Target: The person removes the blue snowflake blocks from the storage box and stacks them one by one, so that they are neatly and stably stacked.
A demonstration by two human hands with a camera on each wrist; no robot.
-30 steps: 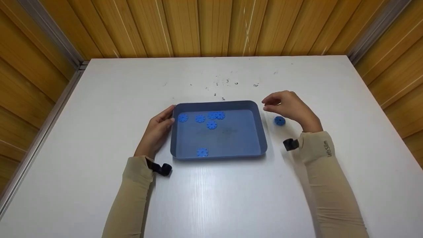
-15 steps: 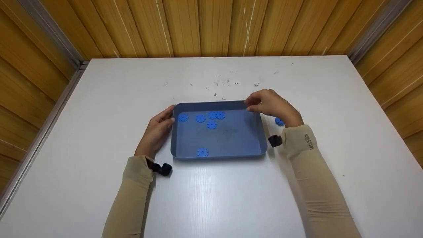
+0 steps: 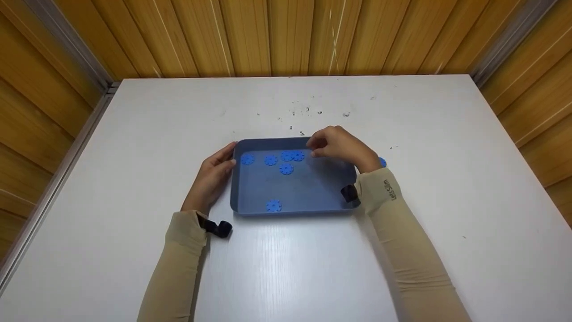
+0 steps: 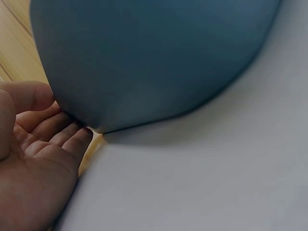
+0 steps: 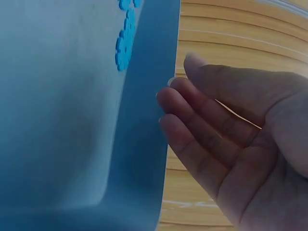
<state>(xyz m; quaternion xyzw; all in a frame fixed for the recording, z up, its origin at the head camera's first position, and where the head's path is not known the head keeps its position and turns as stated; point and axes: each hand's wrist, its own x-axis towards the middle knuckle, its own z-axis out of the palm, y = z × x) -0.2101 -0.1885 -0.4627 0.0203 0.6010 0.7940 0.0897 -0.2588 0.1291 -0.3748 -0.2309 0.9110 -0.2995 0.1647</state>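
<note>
A blue-grey rectangular tray [image 3: 313, 192] lies on the white table and holds several blue notched interlocking discs [image 3: 286, 168]. My left hand [image 3: 209, 181] holds the tray's left side close to its far corner; in the left wrist view its thumb and fingers meet the tray edge. My right hand [image 3: 342, 146] hovers above the tray's far right part, fingers bent loosely, with no object visible between thumb and fingers. In the right wrist view the right hand [image 5: 240, 134] appears beside the tray wall. Right of the tray, another blue disc [image 3: 382, 162] is partly hidden behind the right wrist.
The white table [image 3: 134, 134] carries small dark marks beyond the tray. Yellow wood-look panels [image 3: 286, 36] enclose the back and both sides. Each wrist wears a small black camera [image 3: 350, 193].
My right hand has moved left from beside the disc on the table to above the tray. The left hand, tray and discs inside it stay where they were.
</note>
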